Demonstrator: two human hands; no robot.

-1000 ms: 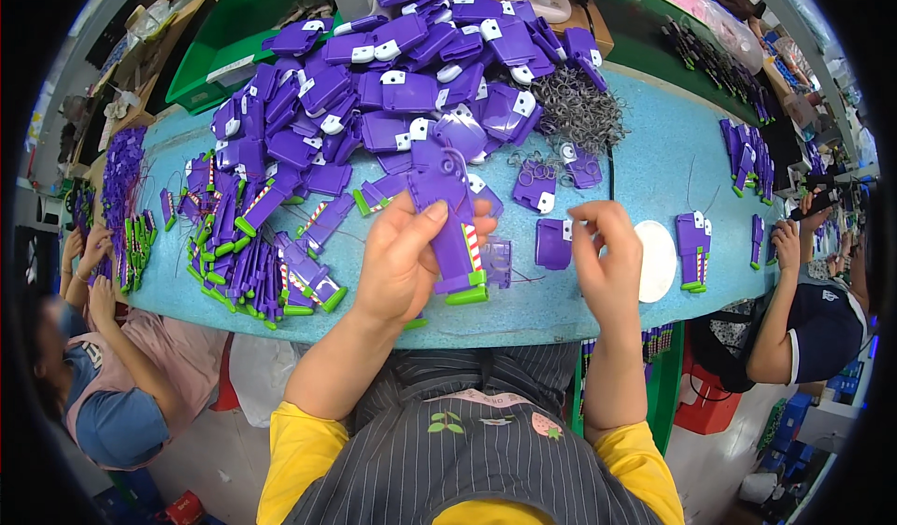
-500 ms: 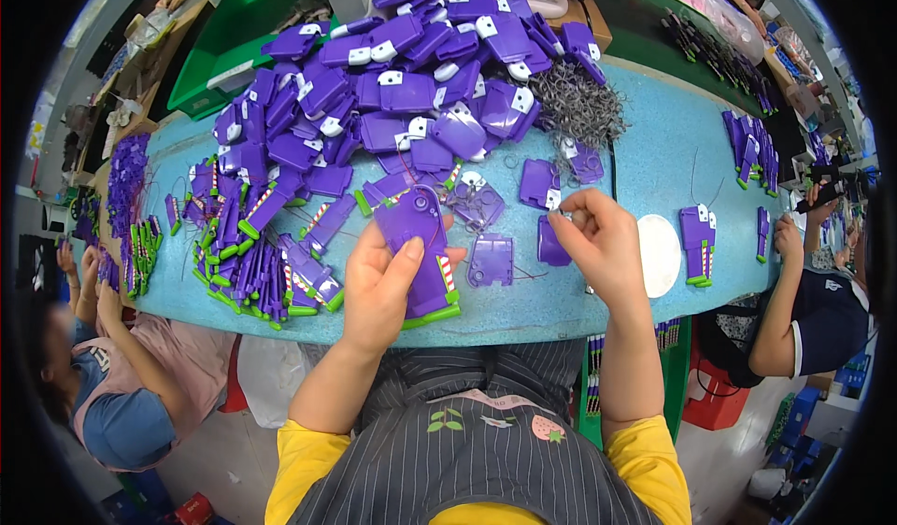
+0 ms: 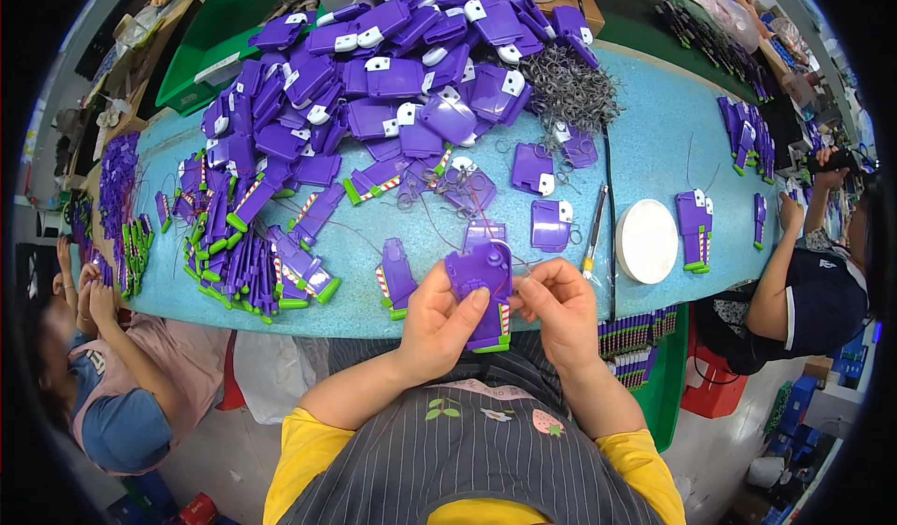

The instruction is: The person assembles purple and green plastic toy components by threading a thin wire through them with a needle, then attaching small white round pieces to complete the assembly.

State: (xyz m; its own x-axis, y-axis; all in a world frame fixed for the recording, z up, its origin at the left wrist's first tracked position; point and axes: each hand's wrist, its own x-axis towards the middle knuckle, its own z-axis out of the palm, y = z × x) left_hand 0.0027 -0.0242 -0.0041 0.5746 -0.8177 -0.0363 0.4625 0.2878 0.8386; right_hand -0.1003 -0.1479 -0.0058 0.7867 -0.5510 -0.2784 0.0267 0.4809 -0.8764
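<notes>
My left hand (image 3: 434,331) is closed on a purple plastic wing-shaped toy part (image 3: 483,277) with a green end and a red-and-white striped edge, held over the table's near edge. At this part's right side, the fingertips of my right hand (image 3: 563,319) are pinched together; whatever is between them is too small to make out. Thin wires run about the part's upper end. Just behind it lies a purple panel (image 3: 485,232), partly covered. Left of my left hand rests another striped purple wing part (image 3: 399,271).
Purple panels with white corners (image 3: 383,81) are heaped at the back, beside tangled metal springs (image 3: 577,91). Striped wing parts (image 3: 248,245) pile up at left. A thin yellow-handled tool (image 3: 593,235) and a white round dish (image 3: 647,242) lie at right. Co-workers sit on both sides.
My right hand has come left and nearer, from the loose panels to the held part. My left hand has carried that part to the right. The yellow-handled tool is now uncovered.
</notes>
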